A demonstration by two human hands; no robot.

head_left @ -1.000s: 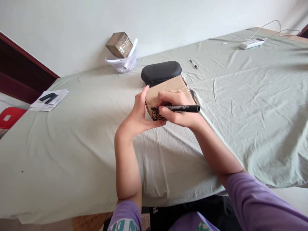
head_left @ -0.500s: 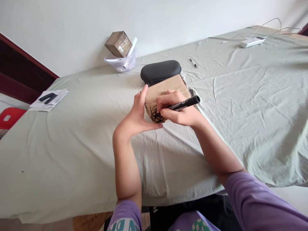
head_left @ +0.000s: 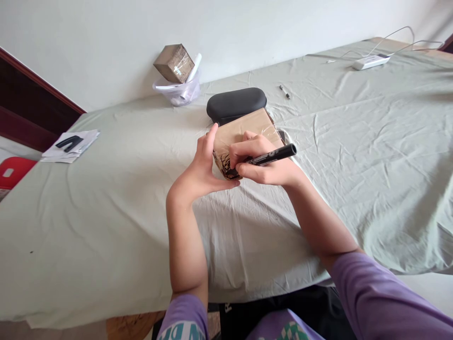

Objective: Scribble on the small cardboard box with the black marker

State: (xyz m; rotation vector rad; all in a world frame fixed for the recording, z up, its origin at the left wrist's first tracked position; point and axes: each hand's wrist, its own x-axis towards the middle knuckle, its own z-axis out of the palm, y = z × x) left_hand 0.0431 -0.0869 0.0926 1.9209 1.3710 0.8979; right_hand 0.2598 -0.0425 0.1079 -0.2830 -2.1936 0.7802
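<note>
A cardboard box (head_left: 244,126) with shiny tape at its right side lies in front of me, with black scribbles on its near left corner. My left hand (head_left: 201,167) grips that corner, its thumb along the near edge and its fingers at the left side. Closed around a black marker (head_left: 274,155), my right hand (head_left: 260,160) rests on the box top. The marker's tip is hidden by my fingers, down at the scribbles. Just behind the box is a black oval hard case (head_left: 236,104).
Pale green cloth (head_left: 123,203) covers the table. Toward the wall stands a clear plastic bowl (head_left: 180,92) bearing another cardboard box (head_left: 173,63). A small pen (head_left: 284,92) and a white power strip (head_left: 371,62) lie farther back. Papers (head_left: 81,141) with a black stapler-like object (head_left: 70,142) lie left.
The marker's rear end has swung slightly down and to the right as my right hand shifts a little. My left hand stays in place on the box.
</note>
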